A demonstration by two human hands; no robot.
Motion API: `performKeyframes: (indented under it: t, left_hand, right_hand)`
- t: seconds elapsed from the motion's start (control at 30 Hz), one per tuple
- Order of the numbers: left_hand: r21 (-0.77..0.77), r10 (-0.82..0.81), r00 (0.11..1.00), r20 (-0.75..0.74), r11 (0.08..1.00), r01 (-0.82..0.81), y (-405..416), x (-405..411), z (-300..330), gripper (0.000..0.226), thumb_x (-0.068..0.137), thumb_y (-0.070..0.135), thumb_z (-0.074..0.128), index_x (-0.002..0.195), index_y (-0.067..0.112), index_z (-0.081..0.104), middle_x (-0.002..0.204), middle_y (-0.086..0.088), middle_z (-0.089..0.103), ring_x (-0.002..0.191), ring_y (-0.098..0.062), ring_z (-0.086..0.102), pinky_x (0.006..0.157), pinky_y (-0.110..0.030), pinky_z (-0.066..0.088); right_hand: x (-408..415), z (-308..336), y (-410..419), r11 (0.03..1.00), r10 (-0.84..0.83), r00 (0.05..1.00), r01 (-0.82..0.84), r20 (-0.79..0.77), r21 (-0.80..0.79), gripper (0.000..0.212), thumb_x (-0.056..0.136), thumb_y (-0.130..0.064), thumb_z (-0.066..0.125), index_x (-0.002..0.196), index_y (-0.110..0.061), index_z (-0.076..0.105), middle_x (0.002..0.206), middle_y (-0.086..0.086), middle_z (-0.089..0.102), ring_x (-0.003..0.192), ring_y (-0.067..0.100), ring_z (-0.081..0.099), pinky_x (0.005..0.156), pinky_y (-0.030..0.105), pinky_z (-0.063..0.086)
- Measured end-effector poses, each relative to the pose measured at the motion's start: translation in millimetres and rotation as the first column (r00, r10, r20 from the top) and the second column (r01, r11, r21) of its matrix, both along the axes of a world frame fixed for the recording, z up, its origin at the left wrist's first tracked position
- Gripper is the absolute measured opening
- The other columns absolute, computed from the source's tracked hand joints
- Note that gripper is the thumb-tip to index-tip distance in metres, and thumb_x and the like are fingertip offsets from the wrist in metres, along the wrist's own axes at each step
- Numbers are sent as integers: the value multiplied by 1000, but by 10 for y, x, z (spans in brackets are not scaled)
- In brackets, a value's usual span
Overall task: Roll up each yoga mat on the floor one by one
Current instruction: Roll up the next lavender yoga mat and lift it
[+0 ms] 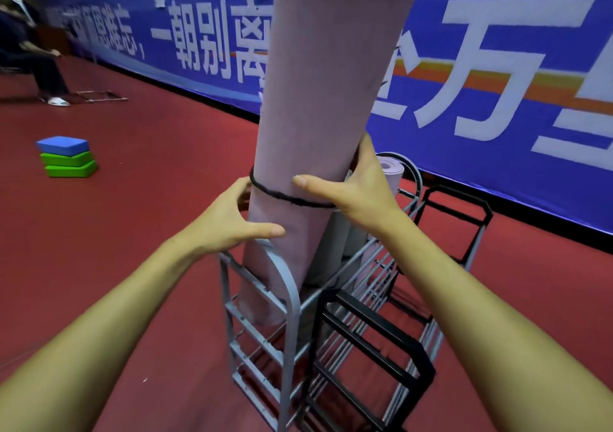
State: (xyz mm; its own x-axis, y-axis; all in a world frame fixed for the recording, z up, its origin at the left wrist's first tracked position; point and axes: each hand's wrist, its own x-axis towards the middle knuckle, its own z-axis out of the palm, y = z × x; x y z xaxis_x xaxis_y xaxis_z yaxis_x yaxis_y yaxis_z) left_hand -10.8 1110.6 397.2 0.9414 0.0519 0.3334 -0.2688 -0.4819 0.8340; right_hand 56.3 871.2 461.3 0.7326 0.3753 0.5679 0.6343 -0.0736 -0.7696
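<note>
Item: rolled mauve foam yoga mat [318,106], black-corded, upright in grey metal rack's [292,285] near corner; your left hand [229,219] and right hand [358,189] clasp it, steadying its seating.

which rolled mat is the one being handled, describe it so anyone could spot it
Start at the grey metal rack before the blue banner. The pink mat stands tallest in it, gripped by the left hand and right hand. Only it shows a black cord.
</note>
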Motion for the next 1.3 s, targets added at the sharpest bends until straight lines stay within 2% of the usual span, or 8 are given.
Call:
performKeyframes:
  t: [0.2,0.63,0.87,1.03,1.1,1.17,1.23,1.3]
  left_hand:
    - [49,26,999,-22,998,-25,-32,-15,134,99,59,63,97,142,33,50,135,16,66,121,-5,66,100,-40,57]
    - [80,131,991,40,988,-134,-153,-124,155,96,50,66,97,131,37,56,124,21,70,111,0,68,94,-37,59]
    - [221,164,986,-22,963,-155,-133,-76,152,97,46,78,91,126,39,53,120,22,68,108,2,66,89,-37,59]
    - [282,170,983,-68,949,-144,-86,-41,-56,102,41,92,81,126,41,58,117,24,70,109,-2,67,93,-42,57]
    - [245,123,986,-114,965,-92,-37,-18,-61,98,46,86,85,129,40,60,121,23,71,111,0,67,98,-41,56]
    - [166,47,992,-116,986,-27,-21,-14,0,97,56,62,95,139,34,55,129,20,68,116,3,65,103,-35,55]
    - [80,13,999,-31,997,-10,-56,-17,104,105,60,47,98,149,29,45,138,16,62,123,2,62,101,-25,54]
    - [28,45,998,44,999,-46,-107,2,183,102,61,49,99,146,29,45,138,16,61,122,0,63,96,-23,53]
  right_hand:
    - [-4,103,-53,997,-10,1000,12,18,-74,110,68,-41,98,153,-20,32,143,-11,56,128,1,58,107,32,53]
    - [-12,197,-147,989,13,999,-8,31,-146,109,66,-49,97,153,-25,34,142,-13,57,126,2,59,105,35,56]
    - [56,186,-175,979,56,998,-56,-5,-194,102,71,-39,96,152,-23,36,138,-18,57,119,-10,58,92,12,52]
    - [89,-170,-153,984,39,998,-47,-46,-172,102,69,-29,100,151,-23,39,139,-13,60,125,1,60,105,30,54]
    - [93,-319,-119,981,35,998,-46,-61,-189,107,65,-31,101,151,-26,37,139,-15,59,126,1,59,106,33,53]
    - [104,-494,-83,979,11,996,-30,-91,-202,111,61,-34,103,151,-27,36,140,-16,57,127,0,59,107,37,52]
    - [109,-669,-42,974,9,993,-34,-115,-223,116,59,-37,103,152,-29,35,142,-18,56,128,0,58,107,39,52]
    - [135,-850,-5,968,21,991,-53,-130,-247,116,57,-44,103,150,-34,35,142,-19,55,128,3,58,104,40,54]
